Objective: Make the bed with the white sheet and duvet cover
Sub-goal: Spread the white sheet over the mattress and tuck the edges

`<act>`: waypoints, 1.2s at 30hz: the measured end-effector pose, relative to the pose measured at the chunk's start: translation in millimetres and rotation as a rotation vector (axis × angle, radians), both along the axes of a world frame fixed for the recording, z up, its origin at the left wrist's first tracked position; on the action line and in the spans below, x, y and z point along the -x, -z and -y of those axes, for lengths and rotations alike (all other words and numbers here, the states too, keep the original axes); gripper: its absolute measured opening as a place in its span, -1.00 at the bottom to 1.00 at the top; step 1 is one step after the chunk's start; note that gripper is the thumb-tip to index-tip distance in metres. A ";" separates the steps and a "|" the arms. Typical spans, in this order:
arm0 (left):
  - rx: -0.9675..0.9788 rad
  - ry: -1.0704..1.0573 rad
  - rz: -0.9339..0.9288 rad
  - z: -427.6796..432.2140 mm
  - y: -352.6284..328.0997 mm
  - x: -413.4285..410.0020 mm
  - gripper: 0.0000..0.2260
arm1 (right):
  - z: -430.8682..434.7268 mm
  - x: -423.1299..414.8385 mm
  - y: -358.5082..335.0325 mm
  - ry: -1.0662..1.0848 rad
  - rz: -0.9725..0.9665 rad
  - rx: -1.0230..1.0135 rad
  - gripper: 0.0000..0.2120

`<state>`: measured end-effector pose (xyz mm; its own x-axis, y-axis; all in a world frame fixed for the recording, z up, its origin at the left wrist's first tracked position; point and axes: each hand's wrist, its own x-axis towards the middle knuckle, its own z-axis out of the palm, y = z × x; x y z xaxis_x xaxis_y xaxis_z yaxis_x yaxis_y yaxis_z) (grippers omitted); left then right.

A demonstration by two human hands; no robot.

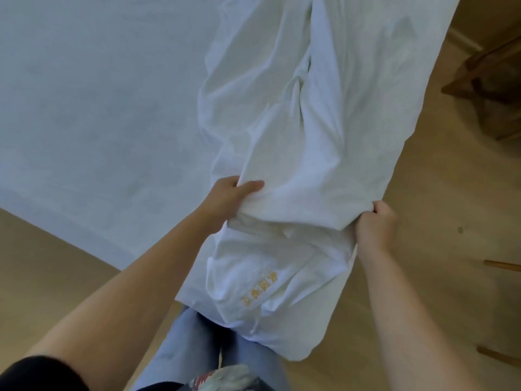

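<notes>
A white sheet point(93, 103) lies flat over the bed and fills the left and middle of the view. A crumpled white duvet cover point(315, 114) runs in a long bunch along the bed's right side and hangs over the foot end toward me. It bears small yellow embroidered marks point(259, 289) on the hanging part. My left hand point(228, 198) grips a fold of the duvet cover at its left side. My right hand point(376, 224) grips the cover's right edge, fingers curled into the cloth.
Light wooden floor point(439, 210) surrounds the bed. Dark wooden furniture point(490, 88) stands at the right edge, and two wooden legs point(501, 265) jut in lower down. My legs in blue jeans point(203, 342) stand at the foot of the bed.
</notes>
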<state>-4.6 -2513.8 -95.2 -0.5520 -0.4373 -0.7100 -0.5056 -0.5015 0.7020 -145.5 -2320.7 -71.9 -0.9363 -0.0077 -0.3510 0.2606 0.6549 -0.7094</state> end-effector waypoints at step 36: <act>0.907 0.201 0.026 382.1 -153.0 -206.5 -0.88 | 513.7 -221.3 -110.1 -0.631 0.306 0.404 -0.86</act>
<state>201.9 -2895.9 57.8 -0.6660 -0.7292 -0.1570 -0.5450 0.3320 0.7699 75.8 -2834.4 38.2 -0.5764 -0.6832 -0.4483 0.1484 0.4520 -0.8796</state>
